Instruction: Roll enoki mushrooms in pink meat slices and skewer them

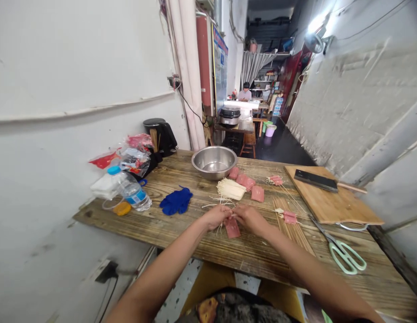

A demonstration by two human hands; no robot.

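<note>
Pinching the upper end of a pink slice [232,229] between left grip [218,217] and right grip [249,220], both closed, just above the wooden counter [151,228]. Angling both forearms [184,251] inward from the near edge. Just beyond: white mushrooms [232,189] beside more pink slices, then a steel bowl [214,162] with a shiny interior. Rightward: skewers [297,237] under a pink roll [289,217], scissors [343,253], a cutting board [324,206] bearing a dark cleaver [316,180]. Leftward: a blue glove [176,201] and clear bottle [134,193], near a white wall [54,188]. Far back: a dark floor [282,143] and a person [245,93].

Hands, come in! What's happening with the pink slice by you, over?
Left hand, right hand together at far end of pink slice. Exact grip unclear. Pale mushrooms just beyond; scissors off right.
</note>
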